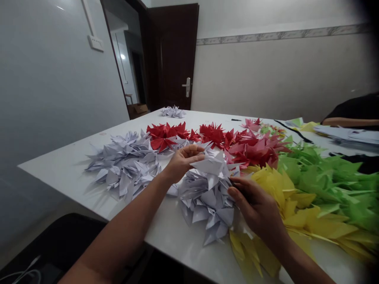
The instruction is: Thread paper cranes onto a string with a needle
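Near the middle of the table, my left hand (187, 159) pinches a folded white paper piece (209, 165) by its upper left side. On the right of that piece, my right hand (253, 203) has thumb and fingers pressed together around something dark and thin, too small to make out. Just below both hands lies a cluster of pointed white paper shapes (211, 209). A larger white paper pile (127, 161) spreads to the left. Behind the hands are red paper shapes (166, 134), with pinkish-red ones (257, 150) beside them.
Yellow paper shapes (308, 217) lie right of my right hand, green ones (328, 173) beyond. A small white pile (173, 112) sits at the white table's (74, 154) far corner. Papers (349, 134) lie at the right near another person's arm (352, 122). A black chair (71, 232) stands lower left.
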The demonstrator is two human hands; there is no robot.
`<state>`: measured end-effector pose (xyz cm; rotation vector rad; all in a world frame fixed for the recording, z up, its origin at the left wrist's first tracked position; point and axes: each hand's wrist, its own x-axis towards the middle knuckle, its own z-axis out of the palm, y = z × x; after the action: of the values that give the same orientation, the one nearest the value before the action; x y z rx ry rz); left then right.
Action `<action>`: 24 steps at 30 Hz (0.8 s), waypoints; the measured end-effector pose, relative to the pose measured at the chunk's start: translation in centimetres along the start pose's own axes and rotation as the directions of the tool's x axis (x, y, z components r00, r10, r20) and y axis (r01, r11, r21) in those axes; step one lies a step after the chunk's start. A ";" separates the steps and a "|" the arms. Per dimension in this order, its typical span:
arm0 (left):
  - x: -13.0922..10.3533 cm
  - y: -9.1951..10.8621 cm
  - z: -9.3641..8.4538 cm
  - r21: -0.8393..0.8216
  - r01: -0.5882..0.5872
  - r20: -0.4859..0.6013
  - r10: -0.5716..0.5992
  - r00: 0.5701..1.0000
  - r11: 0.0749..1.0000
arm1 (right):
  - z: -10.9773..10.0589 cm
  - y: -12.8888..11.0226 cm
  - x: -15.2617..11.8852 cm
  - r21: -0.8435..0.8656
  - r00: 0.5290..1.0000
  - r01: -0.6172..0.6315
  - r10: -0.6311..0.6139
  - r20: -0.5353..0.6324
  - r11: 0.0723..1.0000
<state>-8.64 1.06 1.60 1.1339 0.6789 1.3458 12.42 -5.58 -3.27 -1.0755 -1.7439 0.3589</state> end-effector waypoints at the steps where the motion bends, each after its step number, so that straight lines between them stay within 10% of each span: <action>1: -0.1 -0.2 0.2 0.007 -0.004 0.028 0.003 1.000 1.000 | 0.0 0.0 0.0 0.003 1.000 -0.003 0.003 0.003 1.000; 24: -1.6 -1.0 1.8 0.013 0.075 0.330 -0.075 0.941 0.997 | 0.0 -0.3 0.2 -0.011 0.998 0.048 -0.048 -0.040 0.999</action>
<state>-6.90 -0.75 1.03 1.2840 0.4708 1.0571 12.24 -5.58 -3.02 -1.0396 -1.7339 0.2965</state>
